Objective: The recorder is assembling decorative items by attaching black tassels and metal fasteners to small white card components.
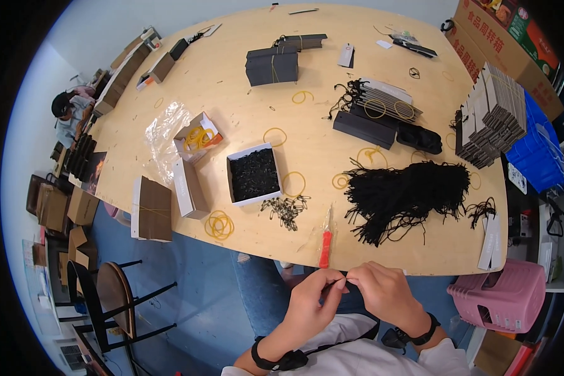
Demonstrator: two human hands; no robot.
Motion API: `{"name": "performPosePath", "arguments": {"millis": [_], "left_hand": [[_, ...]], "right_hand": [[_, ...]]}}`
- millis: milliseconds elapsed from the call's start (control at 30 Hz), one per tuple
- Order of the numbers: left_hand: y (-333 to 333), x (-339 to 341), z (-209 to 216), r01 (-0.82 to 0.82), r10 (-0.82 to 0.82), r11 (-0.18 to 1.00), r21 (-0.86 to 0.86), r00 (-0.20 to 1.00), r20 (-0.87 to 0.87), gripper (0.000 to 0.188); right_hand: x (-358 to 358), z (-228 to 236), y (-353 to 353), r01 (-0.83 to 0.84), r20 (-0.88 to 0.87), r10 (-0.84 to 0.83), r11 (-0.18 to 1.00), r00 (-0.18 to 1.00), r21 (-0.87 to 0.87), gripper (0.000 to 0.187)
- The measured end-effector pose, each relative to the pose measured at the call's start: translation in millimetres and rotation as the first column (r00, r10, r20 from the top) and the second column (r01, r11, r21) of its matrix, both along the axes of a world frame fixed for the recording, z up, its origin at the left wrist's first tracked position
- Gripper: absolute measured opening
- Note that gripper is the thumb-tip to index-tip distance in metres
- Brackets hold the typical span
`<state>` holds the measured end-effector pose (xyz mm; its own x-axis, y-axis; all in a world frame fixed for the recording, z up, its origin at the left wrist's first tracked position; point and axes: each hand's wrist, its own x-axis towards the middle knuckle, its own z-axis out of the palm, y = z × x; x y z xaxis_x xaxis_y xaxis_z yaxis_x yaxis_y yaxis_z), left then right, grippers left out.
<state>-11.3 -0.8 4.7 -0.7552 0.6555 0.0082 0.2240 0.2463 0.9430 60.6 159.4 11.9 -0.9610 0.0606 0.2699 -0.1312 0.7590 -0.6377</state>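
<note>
My left hand (315,297) and my right hand (383,292) meet fingertip to fingertip above my lap, just off the table's near edge. Both are closed in a pinch on a thin dark strand (345,279), mostly hidden by the fingers. Beyond them on the table lies a red-handled tool (326,244) in a clear sleeve. A heap of black cords (407,194) spreads to the right of it. To its left are a loose pile of small safety pins (286,211) and a white box (231,182) filled with small black pieces.
Yellow rubber bands (219,225) lie scattered, with more in a small open box (211,139). Banded stacks of black cards (272,66) and a tall stack of tags (496,116) stand on the table. A pink plastic stool (504,296) is at right, a chair (114,297) at left. Another person (73,116) works far left.
</note>
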Motion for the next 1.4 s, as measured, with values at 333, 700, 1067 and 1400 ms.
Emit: {"name": "performPosePath", "arguments": {"millis": [333, 700, 1067, 1400], "left_hand": [[-14.6, -13.8, -9.0, -0.029, -0.268, 0.938, 0.346, 0.573, 0.775, 0.012], [-11.9, -4.0, -7.9, -0.141, -0.241, 0.905, 0.402, 0.608, 0.756, 0.012], [-5.7, 5.7, -14.0, -0.253, -0.049, 0.926, 0.278, 0.651, 0.757, 0.006], [-11.2, 6.6, -16.7, -0.198, -0.032, 0.958, 0.206, 0.641, 0.767, 0.011]], "right_hand": [[3.6, 3.1, 1.1, -0.07, -0.039, 0.064, 0.982, 0.997, -0.175, 0.016], [3.7, -0.5, 2.1, -0.102, -0.178, 0.101, 0.995, 0.979, 0.005, 0.036], [4.4, -6.8, 6.2, -0.095, -0.206, 0.139, 0.974, 0.969, 0.207, 0.033], [9.6, -13.9, 11.0, -0.134, -0.205, 0.132, 0.991, 0.97, 0.008, 0.032]]}}
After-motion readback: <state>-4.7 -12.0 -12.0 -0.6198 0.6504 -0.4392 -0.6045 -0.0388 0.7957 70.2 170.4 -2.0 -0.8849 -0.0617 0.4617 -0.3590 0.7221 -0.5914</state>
